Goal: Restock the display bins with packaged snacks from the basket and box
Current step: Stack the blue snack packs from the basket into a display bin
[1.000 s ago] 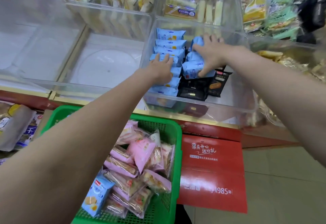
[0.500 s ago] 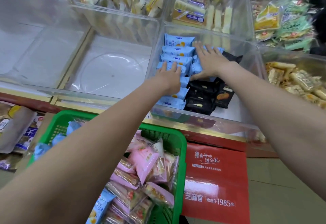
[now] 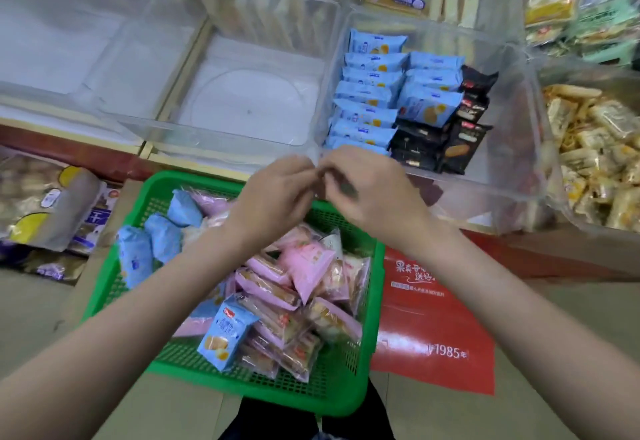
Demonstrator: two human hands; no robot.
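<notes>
A green basket (image 3: 349, 387) sits below me on brown cardboard (image 3: 180, 405). It holds several pink snack packets (image 3: 304, 263) and a few light blue packets (image 3: 225, 335). Beyond it, a clear display bin (image 3: 519, 162) contains two rows of blue packets (image 3: 370, 97) and some black packets (image 3: 460, 142) to their right. My left hand (image 3: 273, 194) and my right hand (image 3: 367, 190) meet over the basket's far rim, fingertips touching each other. Their fingers are loosely curled, and I see nothing held in either, though both are blurred.
An empty clear bin (image 3: 249, 107) stands left of the stocked one, another further left. Bins of yellow-wrapped snacks (image 3: 595, 149) fill the right side and the back row. Large snack bags (image 3: 45, 207) lie at the left. A red sign (image 3: 433, 329) covers the counter front.
Both hands have pulled back out of the bin, off the blue packets, and come together above the basket's far edge. The blue packets now lie in neat rows.
</notes>
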